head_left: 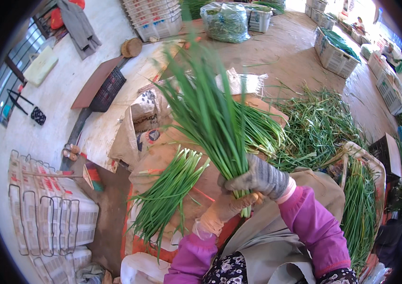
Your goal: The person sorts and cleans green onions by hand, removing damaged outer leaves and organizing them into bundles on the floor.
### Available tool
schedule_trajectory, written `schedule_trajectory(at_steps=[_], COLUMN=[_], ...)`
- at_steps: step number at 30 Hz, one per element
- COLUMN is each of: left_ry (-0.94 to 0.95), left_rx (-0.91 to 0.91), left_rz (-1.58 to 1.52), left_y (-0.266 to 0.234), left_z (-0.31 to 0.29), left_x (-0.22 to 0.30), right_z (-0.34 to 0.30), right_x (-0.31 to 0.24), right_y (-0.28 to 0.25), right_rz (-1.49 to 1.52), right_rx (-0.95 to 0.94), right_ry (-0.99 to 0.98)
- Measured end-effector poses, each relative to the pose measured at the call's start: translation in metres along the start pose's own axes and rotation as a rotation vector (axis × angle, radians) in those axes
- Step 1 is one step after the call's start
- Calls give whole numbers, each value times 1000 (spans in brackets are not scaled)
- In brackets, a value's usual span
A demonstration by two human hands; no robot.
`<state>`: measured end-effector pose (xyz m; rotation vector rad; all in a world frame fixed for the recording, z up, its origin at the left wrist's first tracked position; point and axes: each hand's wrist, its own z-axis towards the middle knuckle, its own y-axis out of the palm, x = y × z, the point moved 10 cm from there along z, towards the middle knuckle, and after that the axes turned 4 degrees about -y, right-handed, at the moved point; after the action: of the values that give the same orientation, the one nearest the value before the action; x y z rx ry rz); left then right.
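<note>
A tall bunch of green garlic chives [215, 137] stands upright before me, its leaf tips blurred by motion. My right hand [262, 177], in a grey knit glove, is wrapped round its lower stems. Just below, my left hand [229, 206] in a tan glove closes on the same bunch near the cut ends. To the left, a loose pile of chives [167, 191] lies on the brown covered work surface [156, 161], pale ends pointing away. Behind the held bunch lies another pile of chives [262, 128], partly hidden by it.
Loose leaves [319, 123] are heaped at the right. Beside my right arm, a crate [381, 189] holds more chives. White crates [51, 203] are stacked at left, with a black crate [108, 90] by the wall. Farther back are a filled plastic bag [224, 23] and other people.
</note>
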<state>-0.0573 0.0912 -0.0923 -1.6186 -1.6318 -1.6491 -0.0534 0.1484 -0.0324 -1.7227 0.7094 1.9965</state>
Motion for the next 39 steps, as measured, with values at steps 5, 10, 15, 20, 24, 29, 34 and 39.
schedule_trajectory(at_steps=[5, 10, 15, 20, 24, 29, 34, 39], left_ry=[188, 599, 637, -1, -144, -212, -226, -221], left_rx=[632, 604, 1025, 1052, 1105, 1172, 1140, 1126], left_rz=[908, 927, 1321, 1534, 1615, 1672, 1666, 1701], left_y=[-55, -27, -106, -225, -223, -225, -226, -223], left_z=[-60, -114, -105, -81, -69, -70, -66, -63], left_x=[31, 122, 127, 27, 23, 17, 17, 15], right_z=[86, 148, 171, 166, 156, 98, 76, 79], right_x=[-41, 2, 139, 168, 86, 127, 169, 168], right_y=[29, 77, 119, 115, 49, -83, -56, -51], right_rz=[-731, -1155, -1563, -1521, -1366, -788, -688, -593], right_rx=[-22, -129, -371, -484, -199, 149, 282, 344], right_ry=[-83, -303, -268, -111, -310, 467, 600, 421])
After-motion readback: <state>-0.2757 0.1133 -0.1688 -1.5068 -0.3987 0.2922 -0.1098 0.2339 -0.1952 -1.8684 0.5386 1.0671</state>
